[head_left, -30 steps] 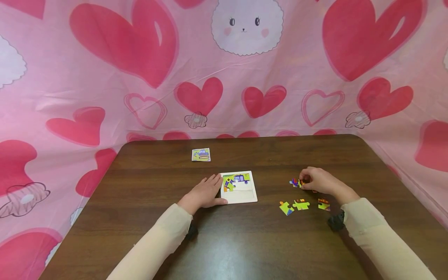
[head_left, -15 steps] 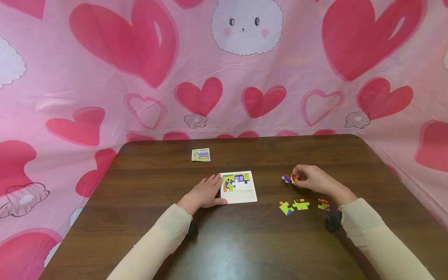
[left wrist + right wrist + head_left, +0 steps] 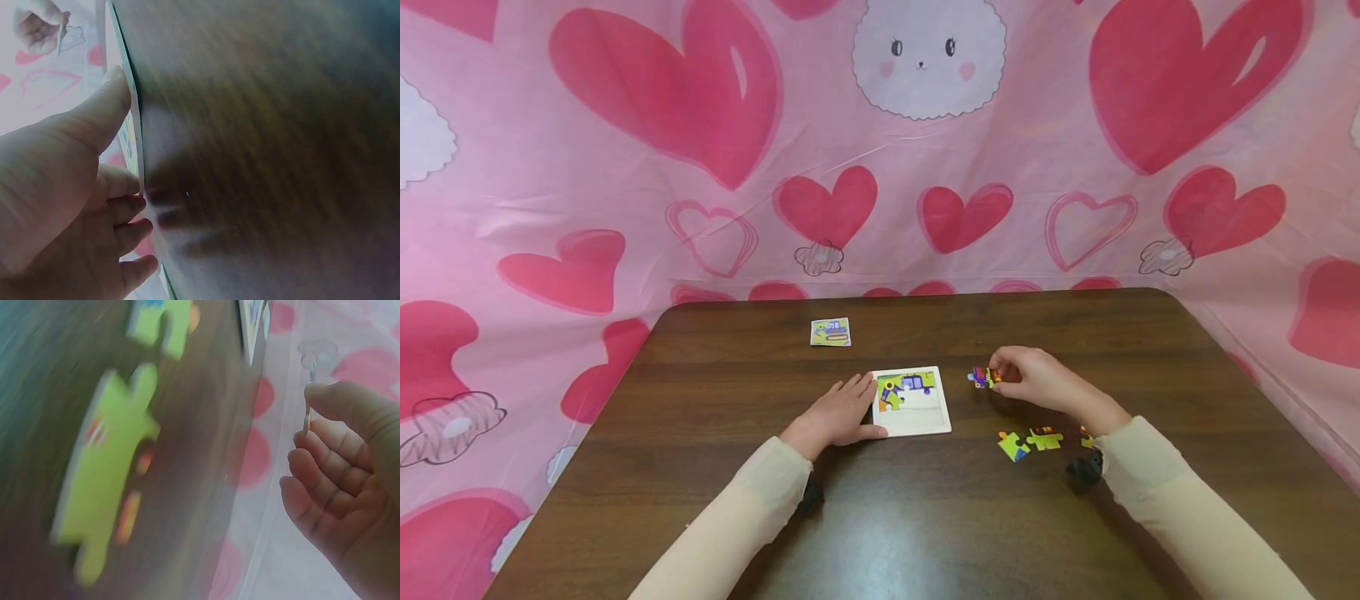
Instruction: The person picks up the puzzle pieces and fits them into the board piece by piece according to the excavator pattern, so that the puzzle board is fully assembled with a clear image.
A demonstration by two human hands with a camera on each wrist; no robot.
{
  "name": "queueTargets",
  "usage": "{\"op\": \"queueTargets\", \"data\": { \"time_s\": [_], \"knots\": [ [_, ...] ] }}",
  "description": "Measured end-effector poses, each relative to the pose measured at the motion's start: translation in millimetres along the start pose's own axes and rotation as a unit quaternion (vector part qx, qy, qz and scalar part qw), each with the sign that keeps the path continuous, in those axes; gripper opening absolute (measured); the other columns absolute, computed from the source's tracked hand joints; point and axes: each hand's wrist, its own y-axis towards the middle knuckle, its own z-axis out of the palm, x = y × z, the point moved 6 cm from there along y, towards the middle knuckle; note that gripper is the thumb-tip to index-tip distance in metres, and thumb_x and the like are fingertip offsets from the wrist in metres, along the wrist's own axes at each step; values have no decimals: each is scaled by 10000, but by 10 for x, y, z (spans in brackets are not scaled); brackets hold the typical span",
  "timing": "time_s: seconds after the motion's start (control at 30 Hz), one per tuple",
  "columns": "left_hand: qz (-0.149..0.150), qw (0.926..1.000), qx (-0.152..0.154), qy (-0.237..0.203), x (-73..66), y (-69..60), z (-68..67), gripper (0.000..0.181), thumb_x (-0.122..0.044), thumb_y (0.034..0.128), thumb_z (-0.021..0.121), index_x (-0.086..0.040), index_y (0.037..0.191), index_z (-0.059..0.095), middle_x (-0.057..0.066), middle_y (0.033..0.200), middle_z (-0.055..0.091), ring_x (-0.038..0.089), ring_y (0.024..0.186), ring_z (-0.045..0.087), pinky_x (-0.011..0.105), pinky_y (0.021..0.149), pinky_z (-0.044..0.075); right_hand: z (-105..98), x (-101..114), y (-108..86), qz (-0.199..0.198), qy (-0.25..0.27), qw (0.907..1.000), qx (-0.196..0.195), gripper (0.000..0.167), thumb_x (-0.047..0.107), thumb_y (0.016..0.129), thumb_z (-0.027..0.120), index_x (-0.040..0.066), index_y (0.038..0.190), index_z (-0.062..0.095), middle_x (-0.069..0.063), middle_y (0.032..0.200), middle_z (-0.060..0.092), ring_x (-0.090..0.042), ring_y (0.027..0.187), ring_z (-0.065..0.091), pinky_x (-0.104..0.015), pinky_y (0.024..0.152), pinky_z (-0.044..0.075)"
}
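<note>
A white-framed puzzle tray [image 3: 917, 432] lies mid-table, its upper part and left side filled with pieces of a digger picture. My left hand [image 3: 835, 417] rests along its left edge with fingers extended, the thumb at the lower left corner; the left wrist view shows fingertips touching the rim. To the right of the tray, my right hand [image 3: 1041, 381] pinches a purple, red and yellow puzzle piece [image 3: 979, 377] between thumb and fingers, above the table. Edge-on, that piece appears as a thin strip in the right wrist view.
Two green loose pieces, one with a blue corner [image 3: 1013, 447] and one with orange marks [image 3: 1046, 439], lie near the right forearm. Another piece [image 3: 1086, 438] is partly hidden by the wrist. A small digger picture card [image 3: 831, 332] lies behind the tray. Heart-patterned pink cloth [image 3: 887, 150] hangs behind the table.
My right hand has moved left toward the tray, carrying the pinched puzzle piece. It now covers part of the rightmost loose piece. My left hand and the tray have stayed put.
</note>
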Motion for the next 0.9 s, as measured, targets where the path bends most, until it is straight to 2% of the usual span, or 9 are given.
{"op": "queueTargets", "data": {
  "time_s": [0.57, 0.9],
  "knots": [
    [-11, 10000, -17, 52, -13, -24, -12, 826, -521, 861, 546, -10, 1441, 254, 132, 1503, 181, 282, 1365, 156, 435, 1076, 157, 439, 570, 423, -642, -221, 9972, 321, 230, 112, 751, 760, 59, 910, 602, 30, 721, 513, -113, 644, 459, -255, 585, 429],
    [-15, 9999, -35, 111, -27, -23, -16, 820, -526, 864, 539, -7, 1437, 264, 139, 1500, 184, 283, 1363, 163, 436, 1074, 163, 604, 644, 557, -283, -202, 9975, 616, 225, 116, 760, 747, 62, 932, 613, 23, 764, 543, -133, 662, 475, -259, 598, 434]
  ]
}}
